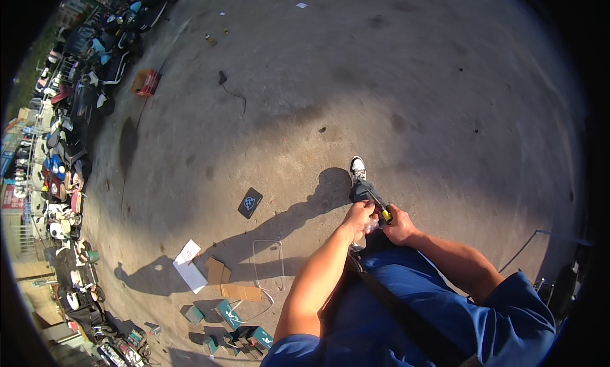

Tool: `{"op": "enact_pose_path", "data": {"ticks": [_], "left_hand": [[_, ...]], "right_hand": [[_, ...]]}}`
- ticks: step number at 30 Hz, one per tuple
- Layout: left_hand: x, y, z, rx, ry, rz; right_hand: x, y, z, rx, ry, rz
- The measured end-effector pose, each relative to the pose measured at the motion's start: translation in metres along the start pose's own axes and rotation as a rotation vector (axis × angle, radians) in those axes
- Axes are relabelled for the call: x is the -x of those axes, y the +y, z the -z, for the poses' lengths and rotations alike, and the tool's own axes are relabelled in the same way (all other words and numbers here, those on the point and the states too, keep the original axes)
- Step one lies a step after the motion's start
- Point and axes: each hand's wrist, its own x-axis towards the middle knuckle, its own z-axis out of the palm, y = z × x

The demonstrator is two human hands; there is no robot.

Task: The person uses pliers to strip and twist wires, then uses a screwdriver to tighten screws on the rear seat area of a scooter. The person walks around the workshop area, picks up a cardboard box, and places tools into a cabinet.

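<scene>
In front of my waist, both hands are close together. My right hand point(399, 226) is closed around the yellow and black handle of a screwdriver point(386, 215), whose thin metal shaft points forward and to the left. Beside it, my left hand point(359, 218) has its fingers curled together near the shaft. A small, clear, crinkled piece of plastic point(372, 226) shows at that hand's palm side. Whatever else its fingers hold is too small to make out. Below the hands, a black and white shoe point(358, 169) stands on the concrete.
Motor scooters point(76, 106) line the left side. A dark flat box point(250, 203) with a checkered emblem lies left of me. Nearer are a white sheet point(189, 268), cardboard point(240, 292), a bent wire frame point(255, 260) and several green boxes point(227, 313). A red box point(149, 82) sits farther off.
</scene>
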Motion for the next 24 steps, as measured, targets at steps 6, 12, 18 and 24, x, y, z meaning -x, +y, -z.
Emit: {"op": "enact_pose_path", "data": {"ticks": [6, 12, 18, 24], "left_hand": [[-0.117, -0.005, 0.048, 0.271, 0.291, 0.025], [-0.184, 0.028, 0.033, 0.421, 0.382, -0.069], [-0.160, 0.180, 0.013, 0.107, 0.339, 0.008], [-0.064, 0.353, -0.034, -0.017, 0.244, -0.724]], "right_hand": [[-0.144, 0.037, 0.002, 0.106, -0.309, -0.254], [-0.223, 0.041, 0.036, 0.204, -0.469, -0.414], [-0.282, -0.041, 0.116, 0.076, -0.437, -0.187], [-0.338, -0.197, 0.211, -0.024, -0.111, 0.658]]}}
